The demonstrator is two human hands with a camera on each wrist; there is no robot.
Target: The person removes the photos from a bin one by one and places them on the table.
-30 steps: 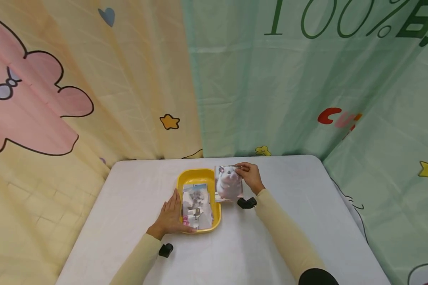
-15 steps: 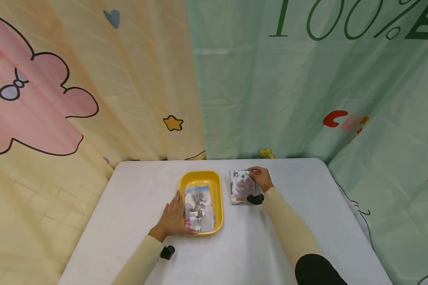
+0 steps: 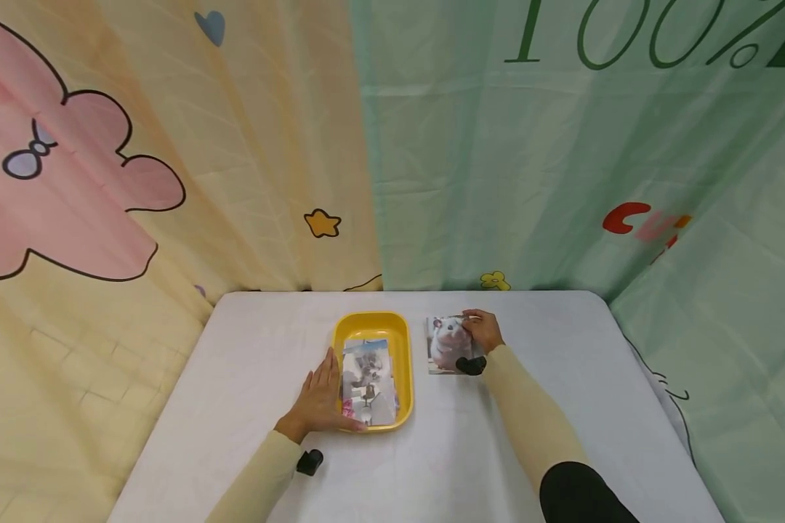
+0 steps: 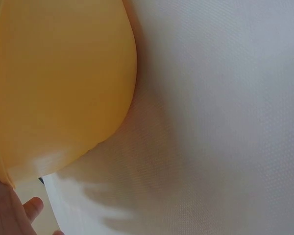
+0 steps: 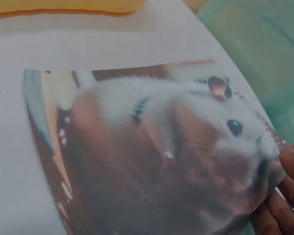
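Observation:
A photo print of a white hamster [image 3: 446, 347] is at the right of the yellow tray, low over the white table. My right hand [image 3: 485, 331] pinches its far right corner between thumb and fingers; the right wrist view has the print [image 5: 137, 137] slightly bowed, with the fingers [image 5: 289, 157] at its edge. Inside the yellow tray [image 3: 406, 356] lies a pile of photo prints [image 3: 370, 381], the top one greyish with pink at one corner. My left hand [image 3: 317, 401] rests against the tray's left side, fingers extended, thumb along its near rim.
The white-covered table [image 3: 248, 407] ends at a rounded far edge. Yellow and green printed curtains [image 3: 471, 145] hang behind and at the sides. Small black devices sit at both wrists, the right one [image 3: 471, 365] partly covering the hamster print in the head view.
My right hand has carried the hamster print rightward, away from the tray's edge, and lowered it toward the table. My left hand stays at the tray. The head view has shifted slightly.

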